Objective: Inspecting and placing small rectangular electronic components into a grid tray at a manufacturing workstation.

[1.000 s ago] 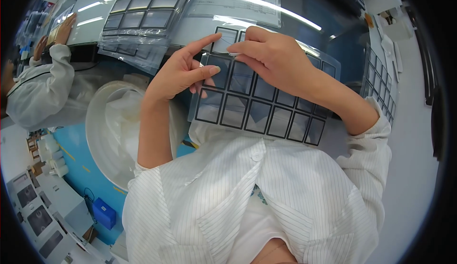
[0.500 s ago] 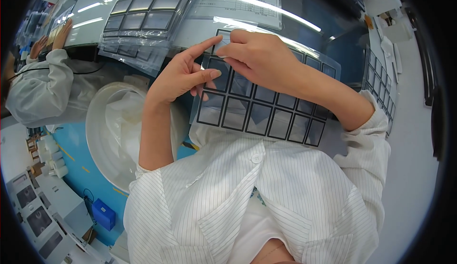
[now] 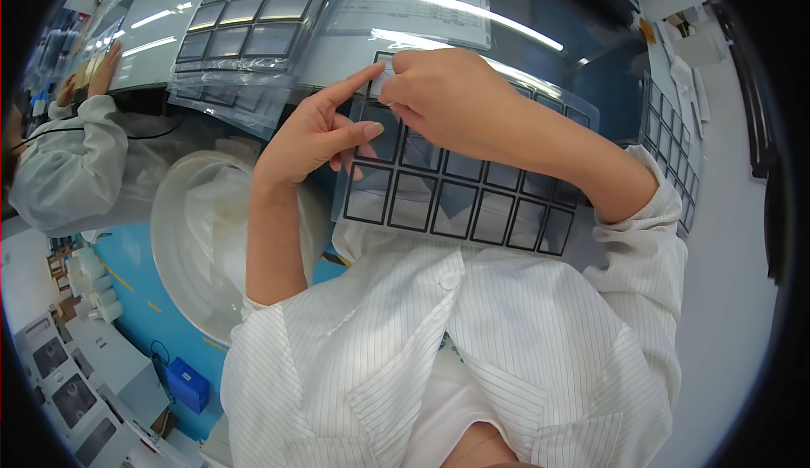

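Observation:
A clear sheet [image 3: 460, 208] bearing rows of black-edged rectangular panes lies tilted in front of my chest, over the bench's near edge. My left hand [image 3: 316, 135] is at its left edge, with the thumb above and the curled fingers partly beneath. Its index finger reaches out to the sheet's far left corner. There my right hand [image 3: 447, 88] is closed in a pinch, fingertips against the corner pane and close to the left index tip. Whatever the pinch holds is hidden by the fingers.
More framed sheets in clear film [image 3: 253, 21] lie at the back left, beside a printed paper [image 3: 413, 0]. A white bin [image 3: 169, 249] with film inside stands at my left. A co-worker's sleeve [image 3: 72, 164] is beyond it. Another framed sheet [image 3: 671, 147] stands right.
The view has shifted slightly. My right fingertips have drawn in closer over the sheet's corner; the left hand keeps its place on the edge.

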`<move>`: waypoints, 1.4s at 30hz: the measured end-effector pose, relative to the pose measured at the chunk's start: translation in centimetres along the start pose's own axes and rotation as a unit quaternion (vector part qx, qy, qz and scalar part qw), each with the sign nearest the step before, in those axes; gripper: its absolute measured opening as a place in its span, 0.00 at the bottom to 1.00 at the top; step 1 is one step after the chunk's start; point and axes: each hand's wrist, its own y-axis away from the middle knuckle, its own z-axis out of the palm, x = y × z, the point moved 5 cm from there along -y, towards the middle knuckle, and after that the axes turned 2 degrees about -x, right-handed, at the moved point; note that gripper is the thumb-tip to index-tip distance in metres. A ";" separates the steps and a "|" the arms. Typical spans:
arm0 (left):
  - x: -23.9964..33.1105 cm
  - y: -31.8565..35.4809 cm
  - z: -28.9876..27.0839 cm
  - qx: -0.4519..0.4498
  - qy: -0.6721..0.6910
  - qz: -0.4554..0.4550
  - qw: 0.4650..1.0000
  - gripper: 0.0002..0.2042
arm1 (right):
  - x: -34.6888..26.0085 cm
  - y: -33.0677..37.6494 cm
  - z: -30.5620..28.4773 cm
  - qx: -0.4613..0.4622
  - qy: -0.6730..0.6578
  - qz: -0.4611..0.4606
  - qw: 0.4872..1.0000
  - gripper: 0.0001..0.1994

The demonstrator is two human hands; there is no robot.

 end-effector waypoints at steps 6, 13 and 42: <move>0.3 0.1 -0.1 -0.002 -0.010 -0.007 1.000 0.34 | 1.0 2.6 -1.0 -0.002 -0.014 0.008 1.000 0.04; 0.3 0.0 0.1 -0.005 -0.009 -0.008 1.000 0.34 | 2.0 5.6 -1.9 -0.005 -0.011 0.017 1.000 0.06; 1.2 -0.4 0.5 -0.001 -0.067 -0.011 0.998 0.34 | 4.3 16.6 -5.5 -0.058 0.039 0.148 0.987 0.04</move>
